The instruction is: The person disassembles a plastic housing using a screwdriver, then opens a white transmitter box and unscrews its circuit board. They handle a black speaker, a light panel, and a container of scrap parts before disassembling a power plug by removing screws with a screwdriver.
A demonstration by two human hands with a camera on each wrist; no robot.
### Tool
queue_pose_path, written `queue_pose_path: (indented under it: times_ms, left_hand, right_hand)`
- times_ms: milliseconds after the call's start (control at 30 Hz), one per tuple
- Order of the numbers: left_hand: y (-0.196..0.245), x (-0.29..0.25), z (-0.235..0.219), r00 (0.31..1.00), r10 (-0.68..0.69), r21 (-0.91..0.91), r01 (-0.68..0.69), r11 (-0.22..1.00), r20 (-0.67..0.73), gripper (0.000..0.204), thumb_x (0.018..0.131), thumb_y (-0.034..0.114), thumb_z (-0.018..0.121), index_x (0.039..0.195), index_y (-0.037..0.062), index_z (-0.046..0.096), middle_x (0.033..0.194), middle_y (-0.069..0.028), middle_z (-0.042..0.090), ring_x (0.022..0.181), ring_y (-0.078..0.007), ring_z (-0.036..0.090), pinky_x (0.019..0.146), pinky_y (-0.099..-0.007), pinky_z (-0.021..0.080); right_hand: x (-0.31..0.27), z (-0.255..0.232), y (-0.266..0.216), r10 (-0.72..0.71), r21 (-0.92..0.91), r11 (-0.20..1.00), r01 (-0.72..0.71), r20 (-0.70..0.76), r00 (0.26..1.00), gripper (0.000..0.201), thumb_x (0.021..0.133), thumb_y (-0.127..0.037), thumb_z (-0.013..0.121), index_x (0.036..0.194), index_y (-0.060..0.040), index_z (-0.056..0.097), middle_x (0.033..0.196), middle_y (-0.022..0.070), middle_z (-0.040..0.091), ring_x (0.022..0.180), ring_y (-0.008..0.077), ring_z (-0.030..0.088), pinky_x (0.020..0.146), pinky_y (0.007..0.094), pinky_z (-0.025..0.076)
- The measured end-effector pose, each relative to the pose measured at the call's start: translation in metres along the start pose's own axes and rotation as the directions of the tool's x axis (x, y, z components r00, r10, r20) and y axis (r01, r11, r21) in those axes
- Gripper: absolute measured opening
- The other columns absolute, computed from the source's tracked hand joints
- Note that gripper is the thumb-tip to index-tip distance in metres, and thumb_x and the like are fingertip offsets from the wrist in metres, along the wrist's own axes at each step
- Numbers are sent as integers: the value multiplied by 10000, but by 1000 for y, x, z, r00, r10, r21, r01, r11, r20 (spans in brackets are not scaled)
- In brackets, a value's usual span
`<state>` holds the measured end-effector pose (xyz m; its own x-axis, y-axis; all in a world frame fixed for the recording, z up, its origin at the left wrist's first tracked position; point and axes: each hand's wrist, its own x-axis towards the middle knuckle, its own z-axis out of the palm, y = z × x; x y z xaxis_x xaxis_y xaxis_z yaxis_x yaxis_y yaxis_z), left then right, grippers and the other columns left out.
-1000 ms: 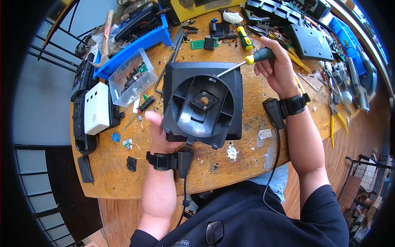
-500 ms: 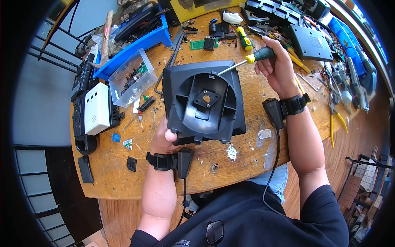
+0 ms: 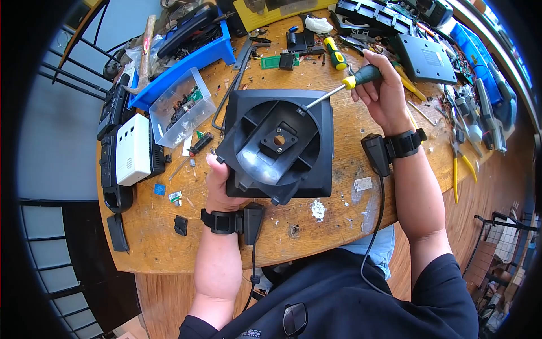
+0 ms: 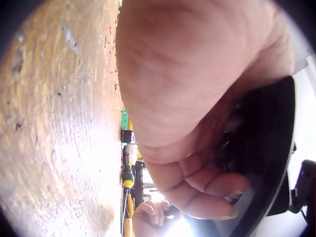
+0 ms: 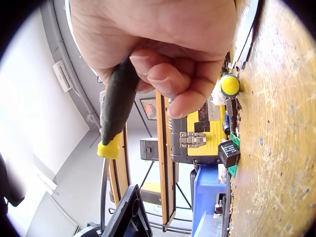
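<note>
A black plastic housing [image 3: 316, 130] with a round recess and a small square plate [image 3: 278, 139] inside is held up over the table. My left hand [image 3: 221, 186] grips it at the lower left, thumb on the near side; in the left wrist view the fingers curl against the dark housing [image 4: 261, 143]. My right hand [image 3: 385, 93] holds a screwdriver [image 3: 367, 74] by its dark green handle. The shaft points down-left, and its tip meets the upper rim of the recess. In the right wrist view the handle [image 5: 120, 98] lies between thumb and fingers.
A clear bin [image 3: 183, 107] and a blue tray [image 3: 186, 65] stand at the left, beside a white box [image 3: 134, 150]. Another screwdriver [image 3: 335, 53], a green board [image 3: 271, 62] and a grey device [image 3: 426, 58] lie at the back. Pliers [image 3: 456, 164] are at the right.
The housing has tilted and turned in my left hand, first one way and then back, its recess top shifting right. My right hand and the screwdriver have moved slightly right.
</note>
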<state>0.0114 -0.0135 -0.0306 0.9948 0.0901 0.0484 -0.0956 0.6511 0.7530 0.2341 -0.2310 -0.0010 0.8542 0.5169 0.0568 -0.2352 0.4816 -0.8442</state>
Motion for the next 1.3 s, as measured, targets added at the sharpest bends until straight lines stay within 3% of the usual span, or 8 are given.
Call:
queue_pose_path:
  times_ms: [67, 133, 667, 867, 933, 1133, 1233, 1300]
  left_hand:
    - [-2, 0, -3, 999, -2, -47, 4, 999, 49, 916, 752, 659, 558, 1371, 28, 317, 1369, -164, 406, 1204, -300, 452, 1004, -474, 371]
    - [-4, -1, -2, 998, 28, -172, -19, 985, 49, 876, 763, 583, 609, 1337, -23, 340, 1285, -154, 488, 1120, -268, 530, 939, -409, 444]
    - [-2, 2, 7, 998, 54, -49, -55, 997, -20, 842, 769, 556, 624, 1327, -8, 343, 1262, -137, 503, 1105, -254, 541, 926, -399, 457]
    - [-3, 5, 13, 998, 48, -47, -49, 998, -38, 889, 726, 582, 643, 1314, -18, 355, 1253, -130, 511, 1084, -237, 554, 936, -395, 455]
    - [-2, 8, 17, 995, 93, 2, -93, 996, -41, 892, 701, 551, 676, 1305, -24, 360, 1251, -119, 514, 1094, -230, 550, 954, -386, 453]
    - [-4, 9, 10, 994, 102, -51, -103, 993, -32, 878, 691, 508, 695, 1303, -29, 367, 1239, -124, 523, 1111, -227, 543, 963, -379, 456]
    - [-3, 10, 9, 998, 58, -38, -57, 998, 18, 889, 686, 511, 697, 1308, -29, 364, 1243, -146, 518, 1116, -264, 541, 956, -417, 458]
    - [1, 15, 25, 997, 50, -33, -48, 998, 52, 900, 674, 512, 705, 1309, -28, 365, 1246, -158, 513, 1113, -289, 541, 945, -443, 462]
  right_hand:
    - [0, 0, 0, -3, 2, 1000, 3, 0, 1000, 281, 901, -274, 506, 704, -74, 526, 415, -13, 317, 352, 117, 358, 456, 283, 422]
    - [0, 1, 0, -31, -5, 1000, 31, -9, 999, 299, 901, -280, 511, 669, -92, 503, 415, -13, 320, 354, 120, 358, 459, 285, 421]
    - [1, 1, -1, -52, 51, 997, 52, 1, 999, 347, 919, -326, 509, 652, -106, 489, 419, -3, 346, 373, 124, 377, 476, 285, 426]
    - [4, -1, 1, -79, 28, 996, 81, -60, 995, 328, 912, -348, 541, 701, -98, 507, 458, -4, 393, 395, 109, 403, 466, 267, 429]
    - [4, -1, 2, -104, -118, 989, 87, -146, 984, 305, 901, -349, 572, 752, -88, 522, 507, -3, 444, 405, 91, 417, 450, 242, 430]
    - [6, -1, 3, -74, -218, 975, 33, -181, 981, 283, 879, -337, 613, 810, -74, 534, 583, 2, 522, 418, 69, 449, 429, 211, 430]
    - [5, 1, 2, -50, -390, 921, -10, -144, 988, 277, 868, -322, 632, 812, -69, 534, 599, 6, 541, 423, 57, 458, 405, 191, 414]
    - [5, 2, 4, -20, -409, 912, -34, -128, 992, 274, 856, -313, 648, 816, -62, 547, 610, 12, 554, 429, 54, 468, 397, 185, 403]
